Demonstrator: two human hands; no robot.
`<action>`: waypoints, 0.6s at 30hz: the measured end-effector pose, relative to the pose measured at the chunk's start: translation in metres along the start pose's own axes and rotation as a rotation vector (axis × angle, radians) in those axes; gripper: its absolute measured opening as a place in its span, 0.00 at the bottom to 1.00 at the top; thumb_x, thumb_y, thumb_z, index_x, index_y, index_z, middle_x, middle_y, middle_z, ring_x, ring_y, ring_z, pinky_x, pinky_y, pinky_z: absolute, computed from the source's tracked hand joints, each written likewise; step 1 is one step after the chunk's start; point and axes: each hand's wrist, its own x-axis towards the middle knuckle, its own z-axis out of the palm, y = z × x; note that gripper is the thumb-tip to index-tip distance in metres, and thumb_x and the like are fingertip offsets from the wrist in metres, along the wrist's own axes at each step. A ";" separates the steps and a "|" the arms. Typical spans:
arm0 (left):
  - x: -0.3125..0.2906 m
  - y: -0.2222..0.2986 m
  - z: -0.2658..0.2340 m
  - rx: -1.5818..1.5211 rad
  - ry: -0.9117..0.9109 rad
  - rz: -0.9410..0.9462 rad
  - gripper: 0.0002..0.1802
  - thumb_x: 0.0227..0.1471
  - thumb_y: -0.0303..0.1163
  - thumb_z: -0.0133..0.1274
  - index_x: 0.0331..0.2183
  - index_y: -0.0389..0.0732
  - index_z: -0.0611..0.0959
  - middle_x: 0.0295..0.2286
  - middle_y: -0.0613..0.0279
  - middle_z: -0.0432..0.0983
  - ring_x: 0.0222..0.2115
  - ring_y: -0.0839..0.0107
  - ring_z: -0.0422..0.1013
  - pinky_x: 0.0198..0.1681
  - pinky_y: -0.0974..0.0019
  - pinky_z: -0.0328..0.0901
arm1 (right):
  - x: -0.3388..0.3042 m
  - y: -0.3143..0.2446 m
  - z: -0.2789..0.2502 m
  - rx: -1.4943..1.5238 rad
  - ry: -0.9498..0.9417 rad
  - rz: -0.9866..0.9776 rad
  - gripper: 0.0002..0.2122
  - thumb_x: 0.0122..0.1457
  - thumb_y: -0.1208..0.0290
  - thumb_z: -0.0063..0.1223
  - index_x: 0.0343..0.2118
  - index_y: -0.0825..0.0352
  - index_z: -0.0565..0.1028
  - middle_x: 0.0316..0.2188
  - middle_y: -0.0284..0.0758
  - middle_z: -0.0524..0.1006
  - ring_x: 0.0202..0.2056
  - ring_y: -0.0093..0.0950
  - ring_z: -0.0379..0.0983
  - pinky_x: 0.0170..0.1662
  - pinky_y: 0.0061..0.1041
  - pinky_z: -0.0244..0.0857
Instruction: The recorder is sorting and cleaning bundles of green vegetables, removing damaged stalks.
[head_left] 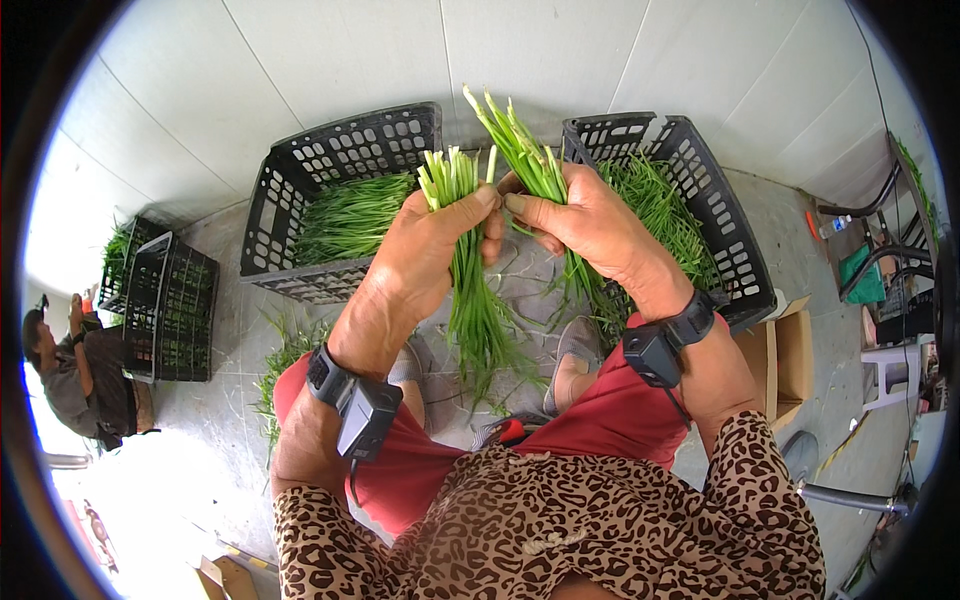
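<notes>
My left hand (430, 235) is closed round a bunch of garlic chives (475, 310), pale cut ends up and green leaves hanging down between my knees. A second, looser bunch of garlic chives (525, 150) is gripped in my right hand (590, 215), its stalks slanting up to the left. My two thumbs nearly meet between the bunches. Behind my left hand stands a black plastic crate (345, 130) with chives (350, 215) laid in line. Beyond my right hand is another black crate (735, 225) with more tangled greens (655, 210).
Loose leaves (285, 365) lie on the grey floor near my left leg. Stacked black crates (170, 300) stand at the far left beside another seated person (85, 375). An open cardboard box (785, 360) and a white stool (890, 375) are on the right. A pale panelled wall (540, 50) rises behind the crates.
</notes>
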 end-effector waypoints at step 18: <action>-0.001 0.005 0.002 -0.030 0.049 0.005 0.07 0.49 0.26 0.54 0.22 0.39 0.74 0.14 0.69 0.63 0.14 0.78 0.57 0.18 0.72 0.55 | -0.004 -0.006 0.006 -0.136 -0.064 0.032 0.06 0.54 0.74 0.52 0.35 0.68 0.73 0.16 0.23 0.67 0.17 0.13 0.59 0.19 0.16 0.53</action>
